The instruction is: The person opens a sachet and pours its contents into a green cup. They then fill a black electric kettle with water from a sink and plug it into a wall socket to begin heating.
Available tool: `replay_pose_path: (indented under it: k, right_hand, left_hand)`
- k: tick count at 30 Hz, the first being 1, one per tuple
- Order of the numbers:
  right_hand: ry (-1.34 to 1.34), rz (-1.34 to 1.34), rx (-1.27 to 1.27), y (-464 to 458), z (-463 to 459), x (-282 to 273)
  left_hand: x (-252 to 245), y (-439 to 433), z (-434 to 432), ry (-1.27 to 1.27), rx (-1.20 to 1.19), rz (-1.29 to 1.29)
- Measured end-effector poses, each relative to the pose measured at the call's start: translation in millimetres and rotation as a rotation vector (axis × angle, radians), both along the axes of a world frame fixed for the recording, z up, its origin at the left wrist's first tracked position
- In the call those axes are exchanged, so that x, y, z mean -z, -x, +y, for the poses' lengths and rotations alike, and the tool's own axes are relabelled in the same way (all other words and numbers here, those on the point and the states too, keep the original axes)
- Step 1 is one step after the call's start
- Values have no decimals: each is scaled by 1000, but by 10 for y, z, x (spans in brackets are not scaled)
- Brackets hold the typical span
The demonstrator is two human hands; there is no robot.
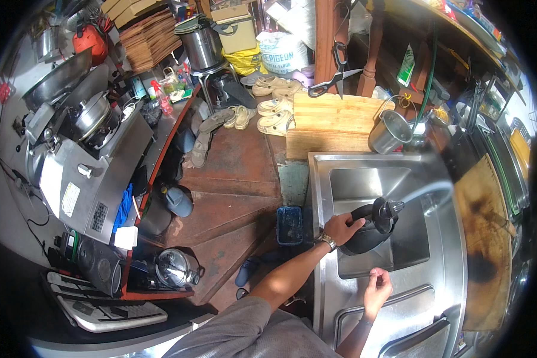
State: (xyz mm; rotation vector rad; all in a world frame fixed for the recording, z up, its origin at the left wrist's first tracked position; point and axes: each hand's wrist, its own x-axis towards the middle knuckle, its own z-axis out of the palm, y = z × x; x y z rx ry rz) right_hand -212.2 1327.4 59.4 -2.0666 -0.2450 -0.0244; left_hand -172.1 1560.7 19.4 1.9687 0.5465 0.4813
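My left hand (343, 230), with a metal-band watch on the wrist, grips the handle side of a black kettle or jug (368, 240). The vessel is held over the basin of a stainless steel sink (321, 264). A black faucet nozzle (390, 208) on a pale curved spout (425, 190) sits right at its top. Whether water is running cannot be seen. My right hand (377, 288) hovers by the near rim of the basin, apart from the vessel. Its fingers are curled against the thumb, and nothing shows in them.
Metal trays (391, 308) lie on the near drainboard. Wooden boards (340, 116) and a steel pail (390, 132) stand behind the sink; a scorched board (482, 250) leans at right. Scissors (338, 74) hang above. Clogs (275, 116) and a blue bin (289, 225) are left of the sink.
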Motion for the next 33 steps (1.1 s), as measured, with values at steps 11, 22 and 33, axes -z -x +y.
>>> replay_pose_path:
  k: [11,22,33]
  right_hand:
    - [8,-46,13,-22,-64,73]
    - [9,-12,29,-13,-77,70]
    - [-32,16,28,4,-76,45]
  left_hand:
    - [-21,12,-4,-45,13,-1]
    - [3,5,5,-21,38,22]
    - [37,-9,-3,-12,-17,-24]
